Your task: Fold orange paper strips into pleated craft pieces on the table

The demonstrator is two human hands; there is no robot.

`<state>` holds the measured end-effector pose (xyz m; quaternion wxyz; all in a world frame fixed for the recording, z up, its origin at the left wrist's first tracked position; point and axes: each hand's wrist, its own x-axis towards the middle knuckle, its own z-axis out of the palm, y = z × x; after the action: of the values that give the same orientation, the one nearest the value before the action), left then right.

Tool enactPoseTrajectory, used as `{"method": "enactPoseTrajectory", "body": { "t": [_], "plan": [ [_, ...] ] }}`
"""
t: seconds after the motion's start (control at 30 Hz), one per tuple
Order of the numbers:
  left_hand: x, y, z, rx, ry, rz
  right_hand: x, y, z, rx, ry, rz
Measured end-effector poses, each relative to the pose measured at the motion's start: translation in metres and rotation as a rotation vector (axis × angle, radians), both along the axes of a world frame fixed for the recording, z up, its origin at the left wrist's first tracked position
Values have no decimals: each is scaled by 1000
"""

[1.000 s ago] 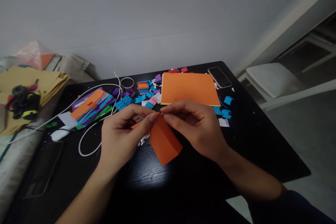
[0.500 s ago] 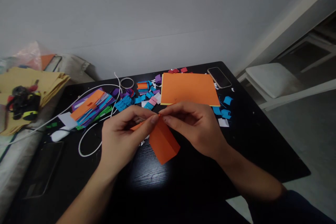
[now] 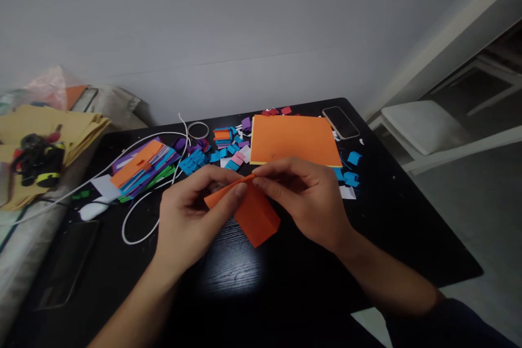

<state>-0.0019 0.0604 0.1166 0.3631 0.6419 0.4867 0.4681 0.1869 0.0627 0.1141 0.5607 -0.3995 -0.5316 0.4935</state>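
A creased piece of orange paper (image 3: 256, 215) hangs between my two hands, above the black table (image 3: 302, 277). My left hand (image 3: 193, 209) pinches its upper edge, thumb on the near side. With thumb and fingertips, my right hand (image 3: 308, 198) grips the same edge a little to the right. Lengthwise creases run down the hanging part, and a narrow folded edge shows at the top. Some of the paper is hidden behind my left thumb and fingers. Beyond my hands lies a stack of orange sheets (image 3: 296, 138) with a yellow edge showing underneath.
Cut blue paper pieces (image 3: 193, 161) and a pile of coloured strips (image 3: 142, 163) lie left, with a looped white cable (image 3: 124, 225). A tape roll (image 3: 198, 130) sits behind. One phone (image 3: 341, 122) rests back right, another dark phone (image 3: 67, 263) front left. A white stool (image 3: 424, 125) stands right.
The orange paper has turned slightly, so more of its upper edge shows between my hands. Its lower end has risen a little. My fingertips have moved slightly apart along the edge.
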Motion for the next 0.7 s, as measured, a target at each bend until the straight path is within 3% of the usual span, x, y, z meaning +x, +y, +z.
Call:
{"method": "enactPoseTrajectory", "body": {
  "t": [0.7],
  "plan": [
    [3,2,-2,39,-25,30,-2,-2,-1,0,13,-2]
  ]
}}
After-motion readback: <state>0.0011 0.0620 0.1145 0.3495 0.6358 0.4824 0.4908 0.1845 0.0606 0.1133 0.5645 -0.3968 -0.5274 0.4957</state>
